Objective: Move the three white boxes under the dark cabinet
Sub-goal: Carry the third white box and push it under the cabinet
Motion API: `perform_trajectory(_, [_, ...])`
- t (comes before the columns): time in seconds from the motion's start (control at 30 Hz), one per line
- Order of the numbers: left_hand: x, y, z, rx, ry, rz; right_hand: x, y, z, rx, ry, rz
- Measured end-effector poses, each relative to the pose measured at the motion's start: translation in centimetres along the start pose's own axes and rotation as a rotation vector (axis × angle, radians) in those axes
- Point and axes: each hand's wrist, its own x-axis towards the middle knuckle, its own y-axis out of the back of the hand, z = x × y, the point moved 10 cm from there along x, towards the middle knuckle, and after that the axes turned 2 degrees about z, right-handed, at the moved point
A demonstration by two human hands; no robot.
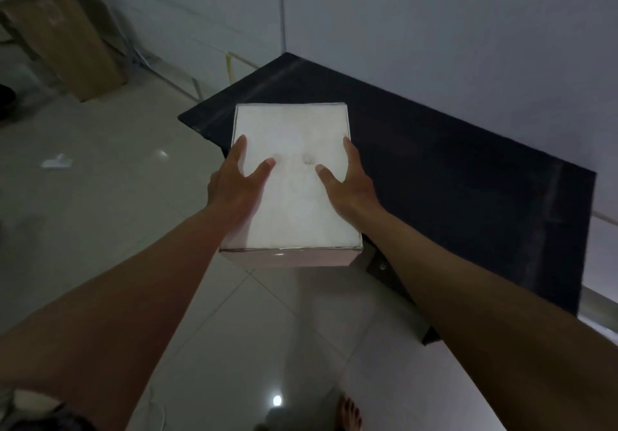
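I see one white box (294, 179) clasped between both hands, held above the tiled floor (100, 179). My left hand (234, 179) presses its left side, thumb laid across the top face; my right hand (347, 179) mirrors it on the right side, thumb also on top. The fingers of both hands wrap down the sides, out of sight. The box is rectangular, with a pale, slightly smudged lid showing a faint dark mark between the two thumbs, and a pinkish-white front wall below my wrists. Beyond the fingertips and off to the right of my right hand lies the dark cabinet (451, 169), its flat top against the wall. Far left of my left hand stands a cardboard carton (67, 39).
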Motion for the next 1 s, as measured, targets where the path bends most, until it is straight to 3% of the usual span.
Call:
perform_trajectory(0.43, [16.7, 6.2, -9.2, 0.012, -0.057, -0.139, 7.9, -15.4, -3.6, 0.040, -0.114, 0.154])
perform_trajectory(1.0, [24.7, 2.9, -16.6, 0.077, -0.126, -0.291, 11.9, -22.8, -0.4, -0.049, -0.224, 0.243])
